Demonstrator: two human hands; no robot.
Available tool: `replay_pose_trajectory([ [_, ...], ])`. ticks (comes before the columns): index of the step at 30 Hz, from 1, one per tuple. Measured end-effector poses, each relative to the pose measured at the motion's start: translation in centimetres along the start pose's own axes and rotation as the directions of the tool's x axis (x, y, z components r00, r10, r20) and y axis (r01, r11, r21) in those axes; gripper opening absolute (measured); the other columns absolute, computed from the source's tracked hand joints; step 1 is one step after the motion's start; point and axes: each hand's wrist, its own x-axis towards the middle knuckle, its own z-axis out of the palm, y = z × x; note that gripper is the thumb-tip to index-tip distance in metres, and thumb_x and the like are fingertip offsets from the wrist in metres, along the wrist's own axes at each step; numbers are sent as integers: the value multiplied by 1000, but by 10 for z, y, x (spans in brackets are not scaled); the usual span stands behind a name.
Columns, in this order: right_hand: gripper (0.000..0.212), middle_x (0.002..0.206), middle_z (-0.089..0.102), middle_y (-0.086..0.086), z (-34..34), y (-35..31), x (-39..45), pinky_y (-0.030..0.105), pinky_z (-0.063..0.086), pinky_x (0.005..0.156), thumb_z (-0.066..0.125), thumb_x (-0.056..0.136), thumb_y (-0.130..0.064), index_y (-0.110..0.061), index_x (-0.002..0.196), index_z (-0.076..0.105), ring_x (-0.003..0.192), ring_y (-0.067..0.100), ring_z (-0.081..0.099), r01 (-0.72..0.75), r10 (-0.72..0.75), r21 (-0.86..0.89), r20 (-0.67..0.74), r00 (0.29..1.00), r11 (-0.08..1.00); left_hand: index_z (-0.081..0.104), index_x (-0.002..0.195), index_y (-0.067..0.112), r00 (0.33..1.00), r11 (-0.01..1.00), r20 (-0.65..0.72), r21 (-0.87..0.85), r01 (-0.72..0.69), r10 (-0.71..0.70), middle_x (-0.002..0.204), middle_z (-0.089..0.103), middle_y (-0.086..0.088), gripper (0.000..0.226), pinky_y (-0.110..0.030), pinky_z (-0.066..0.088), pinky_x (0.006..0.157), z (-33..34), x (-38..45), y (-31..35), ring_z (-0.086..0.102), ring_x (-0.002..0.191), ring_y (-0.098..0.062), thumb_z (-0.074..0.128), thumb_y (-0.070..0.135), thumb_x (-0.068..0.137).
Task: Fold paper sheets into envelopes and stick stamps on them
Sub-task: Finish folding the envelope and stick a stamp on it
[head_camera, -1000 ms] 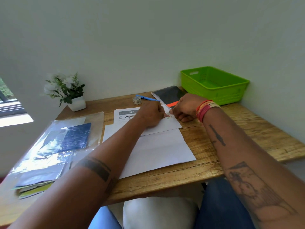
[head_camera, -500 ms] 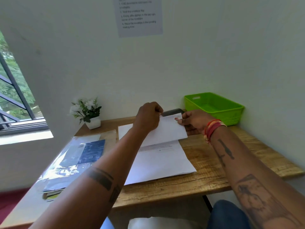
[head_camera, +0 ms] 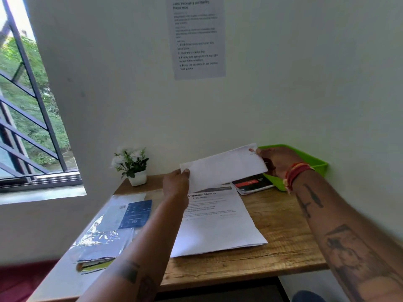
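Above the table, both hands, left and right, pinch the folded envelope.

Stamp beside right-hand pinch too small to read; envelope hiding fingers behind, part of sheet below.

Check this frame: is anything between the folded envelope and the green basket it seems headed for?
Nothing visible does. Both hands, left hand and right hand, hold the envelope in the air, its stamped end already beside the green basket; the basket's interior is mostly hidden.
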Motion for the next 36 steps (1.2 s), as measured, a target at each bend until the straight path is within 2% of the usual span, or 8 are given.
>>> replay_pose_trajectory([
  [3,35,101,75,17,7,12,-12,38,62,62,75,88,-33,-10,111,65,88,32,73,-26,34,231,-29,999,973,68,93,14,991,979,59,-162,125,-116,104,69,-13,10,-56,56,91,11,2,6,67,97,-35,66,23,96],
  [6,35,101,76,17,27,30,-29,38,61,62,75,88,-31,-9,114,65,86,33,74,-71,60,196,66,996,978,61,124,6,965,885,151,-387,258,-215,108,67,-14,27,-46,58,84,29,-8,7,66,94,-29,63,14,98],
  [10,21,91,76,15,56,40,-38,33,58,54,69,93,-19,-4,106,65,71,27,73,-88,73,143,105,992,986,54,124,6,911,759,317,-515,399,-264,104,67,-15,25,-45,58,67,56,-31,10,68,89,-31,57,3,99],
  [13,2,83,71,13,58,30,-33,33,57,48,65,95,-9,-7,94,64,66,25,70,-81,79,174,20,997,981,56,112,5,877,810,409,-407,422,-251,107,69,-15,13,-47,58,77,67,-40,10,69,92,-31,56,5,99],
  [18,9,89,70,15,25,15,-28,33,56,50,65,94,-3,-5,85,64,73,26,67,2,6,116,-63,998,993,62,108,2,835,910,474,-149,388,-278,86,70,-13,14,-28,58,55,76,-38,10,65,70,-18,64,11,98],
  [21,13,94,71,17,2,14,-29,39,59,62,70,93,-15,-3,88,66,80,30,69,13,4,160,-104,995,987,61,110,-3,792,902,547,-141,407,-271,87,70,-17,13,-26,59,54,100,-45,12,66,64,-17,61,3,98],
  [28,9,77,69,15,-57,9,-26,27,58,48,67,94,-8,-1,92,61,53,20,66,-6,11,31,-184,983,1000,60,117,-6,743,913,648,-179,365,-170,96,72,-20,20,-23,57,55,191,-78,16,71,64,-18,57,-3,97],
  [36,5,62,62,16,-123,5,2,22,52,38,57,95,7,5,89,57,35,12,59,-69,76,32,-331,941,997,64,92,5,818,992,570,124,10,-80,73,65,-10,11,-26,50,52,244,-92,4,62,57,-21,59,14,96],
])
